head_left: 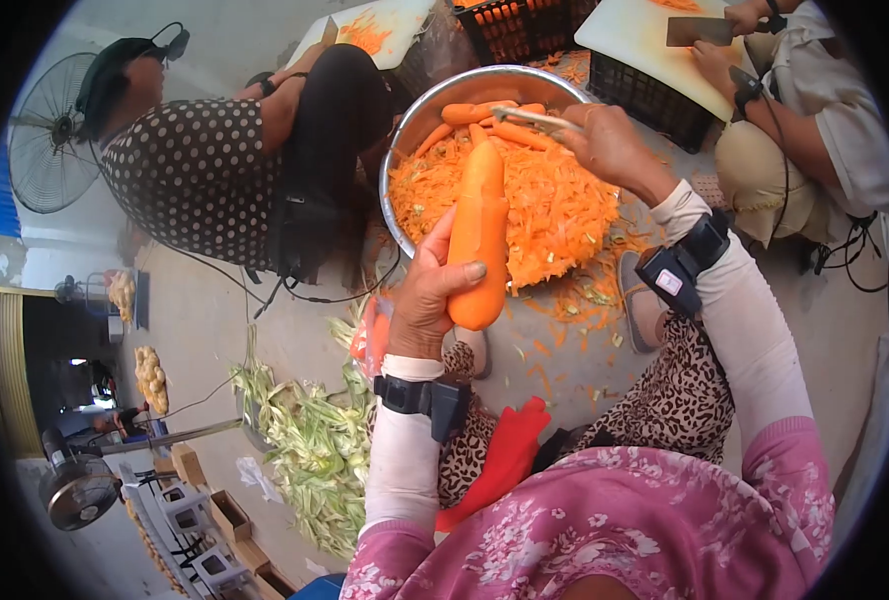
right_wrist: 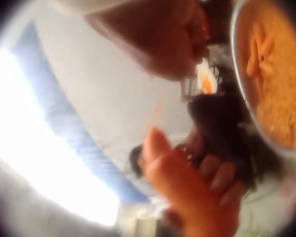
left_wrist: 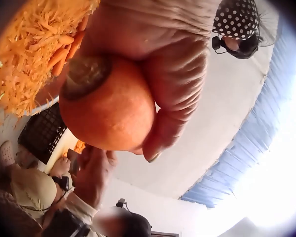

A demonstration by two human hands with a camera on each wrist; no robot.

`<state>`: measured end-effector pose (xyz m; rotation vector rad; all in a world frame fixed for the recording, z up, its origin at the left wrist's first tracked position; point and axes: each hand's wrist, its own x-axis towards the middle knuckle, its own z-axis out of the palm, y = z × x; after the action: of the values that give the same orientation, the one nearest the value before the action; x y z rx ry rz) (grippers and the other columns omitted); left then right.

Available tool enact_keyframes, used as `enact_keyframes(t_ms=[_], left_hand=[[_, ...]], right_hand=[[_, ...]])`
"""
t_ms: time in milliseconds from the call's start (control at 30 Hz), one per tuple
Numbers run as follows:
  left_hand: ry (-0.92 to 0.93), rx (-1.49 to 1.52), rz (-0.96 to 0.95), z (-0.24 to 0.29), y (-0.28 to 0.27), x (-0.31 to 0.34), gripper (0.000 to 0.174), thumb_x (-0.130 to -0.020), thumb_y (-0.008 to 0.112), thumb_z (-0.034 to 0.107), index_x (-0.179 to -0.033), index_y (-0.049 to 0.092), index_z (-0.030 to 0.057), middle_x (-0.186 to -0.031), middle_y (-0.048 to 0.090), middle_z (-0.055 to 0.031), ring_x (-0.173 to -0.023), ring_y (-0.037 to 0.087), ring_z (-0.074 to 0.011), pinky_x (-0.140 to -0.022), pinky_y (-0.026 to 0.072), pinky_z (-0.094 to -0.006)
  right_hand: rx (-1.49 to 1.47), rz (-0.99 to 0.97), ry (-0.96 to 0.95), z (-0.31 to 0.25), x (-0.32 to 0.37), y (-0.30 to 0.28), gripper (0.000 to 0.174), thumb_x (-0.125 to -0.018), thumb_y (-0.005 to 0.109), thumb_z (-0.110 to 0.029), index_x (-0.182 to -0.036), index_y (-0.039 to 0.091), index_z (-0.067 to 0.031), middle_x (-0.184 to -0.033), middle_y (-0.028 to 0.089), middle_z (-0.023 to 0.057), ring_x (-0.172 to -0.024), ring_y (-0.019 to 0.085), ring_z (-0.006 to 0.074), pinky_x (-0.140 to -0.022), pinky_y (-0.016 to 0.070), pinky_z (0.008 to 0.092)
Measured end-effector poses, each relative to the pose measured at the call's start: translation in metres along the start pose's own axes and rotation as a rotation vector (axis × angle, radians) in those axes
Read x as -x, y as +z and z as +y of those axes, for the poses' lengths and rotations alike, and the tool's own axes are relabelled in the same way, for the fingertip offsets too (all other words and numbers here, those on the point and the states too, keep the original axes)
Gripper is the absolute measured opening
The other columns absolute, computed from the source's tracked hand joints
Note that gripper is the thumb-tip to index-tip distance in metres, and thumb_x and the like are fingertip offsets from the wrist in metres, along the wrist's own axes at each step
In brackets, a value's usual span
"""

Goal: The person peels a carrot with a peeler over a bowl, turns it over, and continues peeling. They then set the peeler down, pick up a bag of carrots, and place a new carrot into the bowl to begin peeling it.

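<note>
A large orange carrot is gripped by the left hand, its thumb across the thick end and its narrow tip towards the bowl. In the left wrist view the carrot's round end fills the middle, with the left hand around it. The right hand holds a peeler just beyond the carrot's tip, over the bowl. A metal bowl holds orange shreds and several carrots. In the right wrist view the right hand is blurred, apart from the carrot.
Two people sit beyond the bowl, at left and right, near cutting boards; the right one holds a cleaver. Black crates stand behind. Green husks lie on the floor at left, and fans stand further off.
</note>
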<state>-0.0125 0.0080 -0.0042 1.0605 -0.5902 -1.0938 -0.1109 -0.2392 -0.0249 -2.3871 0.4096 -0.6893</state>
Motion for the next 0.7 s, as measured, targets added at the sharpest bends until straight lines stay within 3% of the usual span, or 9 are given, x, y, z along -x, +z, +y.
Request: enact_keyframes(t_ms=[67,233,333,400,467,500,600,633,700], left_hand=[[0.001,0.060,0.088,-0.003,0.005,-0.001,0.072,-0.069,0.074,0.015,-0.131,0.042,-0.0017,-0.098,0.061,-0.0148,-0.085,0.063,-0.0221,-0.077,0.0537,-0.0322],[-0.003,0.002,0.169,-0.002,0.008,-0.008,0.067,-0.072,0.072,0.012,-0.131,0.043,-0.0005,-0.104,0.060,-0.0111,-0.092,0.061,-0.0188,-0.081,0.0519,-0.0310],[-0.011,-0.093,0.217,-0.002,0.009,-0.009,0.065,-0.073,0.071,0.008,-0.132,0.043,0.0010,-0.110,0.058,-0.0079,-0.096,0.059,-0.0158,-0.084,0.0498,-0.0290],[-0.045,-0.142,0.238,-0.002,0.008,-0.007,0.065,-0.074,0.070,0.005,-0.133,0.043,0.0022,-0.114,0.057,-0.0059,-0.098,0.057,-0.0140,-0.085,0.0482,-0.0273],[-0.020,0.003,0.218,-0.002,0.009,-0.006,0.061,-0.076,0.068,0.005,-0.131,0.045,0.0021,-0.111,0.058,-0.0065,-0.096,0.058,-0.0146,-0.084,0.0490,-0.0274],[-0.019,0.003,0.217,-0.003,0.008,-0.005,0.061,-0.076,0.068,0.005,-0.131,0.045,0.0021,-0.111,0.058,-0.0065,-0.096,0.058,-0.0146,-0.084,0.0490,-0.0274],[-0.025,0.108,0.176,-0.004,0.004,-0.006,0.062,-0.077,0.067,0.010,-0.133,0.041,0.0000,-0.108,0.057,-0.0108,-0.094,0.061,-0.0204,-0.082,0.0527,-0.0330],[-0.013,0.098,0.177,-0.006,0.005,-0.007,0.061,-0.079,0.066,0.012,-0.133,0.040,-0.0003,-0.108,0.057,-0.0124,-0.093,0.061,-0.0221,-0.081,0.0533,-0.0341],[-0.009,0.086,0.181,-0.009,0.003,-0.007,0.059,-0.081,0.065,0.014,-0.132,0.040,-0.0006,-0.107,0.057,-0.0141,-0.092,0.062,-0.0239,-0.081,0.0540,-0.0351]], right_hand=[[-0.036,-0.038,0.256,-0.001,-0.004,-0.012,0.021,-0.086,0.062,-0.022,-0.097,0.067,-0.0040,-0.071,0.062,0.0199,-0.063,0.062,0.0304,-0.059,0.0470,0.0380],[-0.495,-0.199,0.130,-0.040,0.006,-0.021,0.025,-0.087,0.061,-0.024,-0.094,0.067,-0.0011,-0.070,0.061,0.0066,-0.062,0.054,0.0122,-0.056,0.0437,0.0283],[-0.530,-0.374,0.022,-0.053,0.017,-0.015,0.025,-0.088,0.060,-0.025,-0.092,0.066,-0.0009,-0.068,0.060,0.0079,-0.062,0.055,0.0139,-0.056,0.0437,0.0309],[-0.445,-0.358,-0.092,-0.040,0.017,-0.001,0.025,-0.088,0.059,-0.024,-0.092,0.065,-0.0008,-0.066,0.059,0.0091,-0.060,0.056,0.0162,-0.055,0.0441,0.0345],[-0.115,0.144,-0.089,-0.013,0.007,0.012,0.024,-0.087,0.059,-0.024,-0.091,0.066,-0.0011,-0.063,0.058,0.0092,-0.057,0.056,0.0177,-0.054,0.0437,0.0361],[-0.145,0.204,0.039,-0.012,0.004,0.004,0.024,-0.087,0.059,-0.024,-0.089,0.065,-0.0011,-0.060,0.057,0.0082,-0.055,0.054,0.0154,-0.053,0.0434,0.0346],[-0.375,0.132,0.179,-0.009,-0.003,-0.007,0.023,-0.088,0.059,-0.023,-0.091,0.066,-0.0019,-0.060,0.057,0.0051,-0.056,0.053,0.0115,-0.053,0.0436,0.0318],[-0.387,-0.028,0.178,-0.012,0.000,-0.013,0.025,-0.091,0.058,-0.024,-0.092,0.064,0.0001,-0.066,0.053,-0.0022,-0.062,0.050,0.0069,-0.057,0.0419,0.0239],[-0.473,-0.103,0.141,-0.030,0.009,-0.009,0.024,-0.091,0.058,-0.023,-0.092,0.064,0.0001,-0.067,0.053,-0.0023,-0.064,0.050,0.0061,-0.057,0.0414,0.0233]])
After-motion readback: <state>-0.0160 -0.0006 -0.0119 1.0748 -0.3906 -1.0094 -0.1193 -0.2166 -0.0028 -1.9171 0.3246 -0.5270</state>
